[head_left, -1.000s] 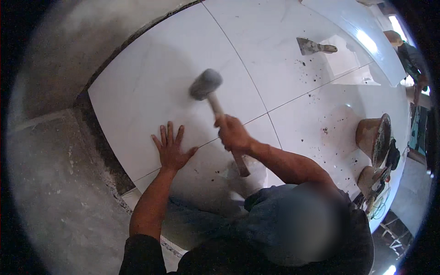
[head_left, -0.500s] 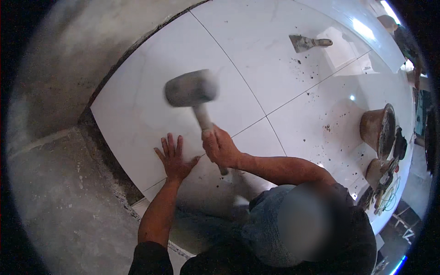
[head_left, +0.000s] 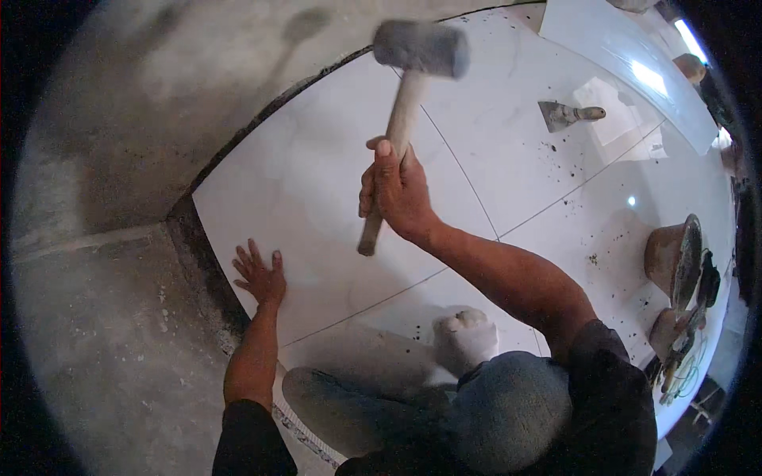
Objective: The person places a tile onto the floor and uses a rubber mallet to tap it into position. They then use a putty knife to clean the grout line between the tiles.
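My right hand [head_left: 397,189] is wrapped round the wooden handle of a rubber mallet [head_left: 421,49], whose dark head is raised and a little blurred. Beneath it spread large white floor tiles [head_left: 333,238] with thin dark joints between them. My left hand [head_left: 262,276] lies on the corner tile close to its left edge, fingers spread, holding nothing. A dark gap [head_left: 198,254] runs between that tile and the wall.
A putty knife [head_left: 570,115] lies on the tiles at the far right, with crumbs of dirt around it. Nearer on the right stand a bucket [head_left: 665,258] and several tools [head_left: 683,349]. A bare concrete wall [head_left: 119,119] borders the tiles at the left.
The mallet has gone up and away to the far side in my right hand. My left hand has shifted left along the tile, toward its edge. My view has also shifted slightly.
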The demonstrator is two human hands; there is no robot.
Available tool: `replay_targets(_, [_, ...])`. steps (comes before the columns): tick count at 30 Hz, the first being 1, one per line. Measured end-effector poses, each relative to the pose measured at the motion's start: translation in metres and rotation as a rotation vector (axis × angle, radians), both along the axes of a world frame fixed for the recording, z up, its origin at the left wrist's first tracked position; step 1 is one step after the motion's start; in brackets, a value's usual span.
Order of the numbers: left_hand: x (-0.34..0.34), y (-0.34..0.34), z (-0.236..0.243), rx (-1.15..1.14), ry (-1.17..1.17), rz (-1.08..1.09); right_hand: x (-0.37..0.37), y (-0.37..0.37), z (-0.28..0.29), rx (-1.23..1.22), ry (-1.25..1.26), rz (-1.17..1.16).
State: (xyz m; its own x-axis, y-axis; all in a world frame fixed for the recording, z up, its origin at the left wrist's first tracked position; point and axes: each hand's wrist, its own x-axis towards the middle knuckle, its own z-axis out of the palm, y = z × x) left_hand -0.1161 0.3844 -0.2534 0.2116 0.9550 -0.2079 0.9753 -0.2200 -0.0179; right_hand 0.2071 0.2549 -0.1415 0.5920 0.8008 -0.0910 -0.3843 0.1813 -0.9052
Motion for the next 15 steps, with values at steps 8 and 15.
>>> replay_targets(8, [-0.014, 0.052, -0.006, -0.016, -0.036, 0.104, -0.047, 0.001, -0.028, -0.358, -0.439, 0.562])
replay_targets(15, [-0.015, 0.059, -0.01, 0.025, -0.057, 0.122, -0.053, 0.014, -0.052, -0.48, -0.559, 0.193])
